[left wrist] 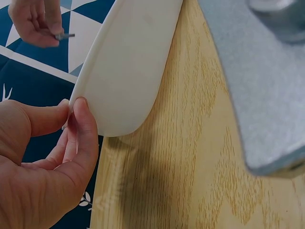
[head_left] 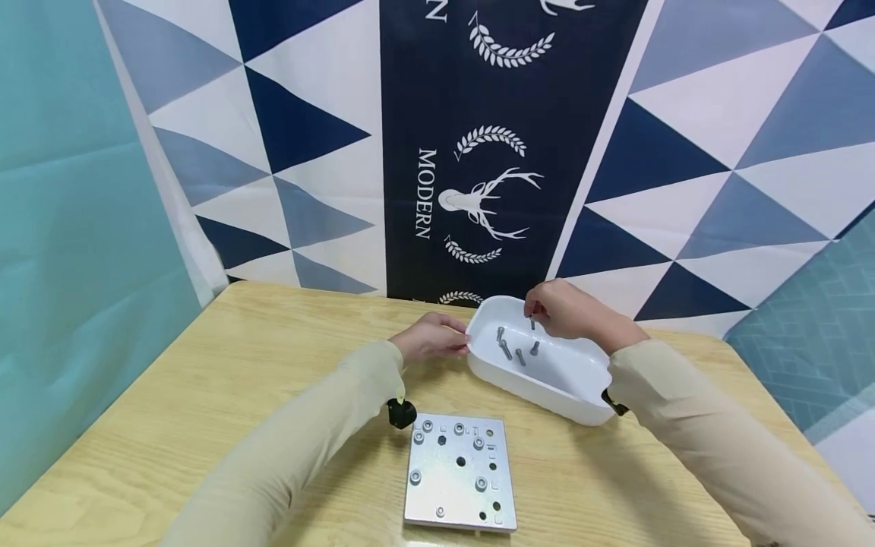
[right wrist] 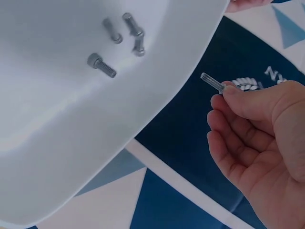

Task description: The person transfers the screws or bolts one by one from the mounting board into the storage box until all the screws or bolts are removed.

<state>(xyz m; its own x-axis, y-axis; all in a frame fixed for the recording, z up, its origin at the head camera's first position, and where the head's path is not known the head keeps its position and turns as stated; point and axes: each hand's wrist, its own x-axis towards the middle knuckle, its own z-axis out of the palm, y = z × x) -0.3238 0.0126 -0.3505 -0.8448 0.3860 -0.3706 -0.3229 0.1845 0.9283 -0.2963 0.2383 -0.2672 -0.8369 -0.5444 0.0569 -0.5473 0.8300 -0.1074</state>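
My left hand [head_left: 431, 338] pinches the near-left end of a white plastic tray [head_left: 529, 390] between thumb and fingers; the left wrist view shows the fingertips on its rim. Above the tray's far side, my right hand [head_left: 563, 308] holds a small metal socket-head bolt [right wrist: 211, 81] between thumb and forefinger. Its threaded shank points away from the fingers, while the head is mostly hidden by them. Several similar bolts [head_left: 505, 349] lie loose on the tray floor, and the right wrist view shows their knurled heads.
Nearer to me on the wooden table [head_left: 307, 327], a silver metal plate [head_left: 458, 497] carries several socket-head bolts and has open holes. A black wrist device [head_left: 402, 413] is at the left sleeve. Behind the table hangs a patterned cloth [head_left: 321, 114].
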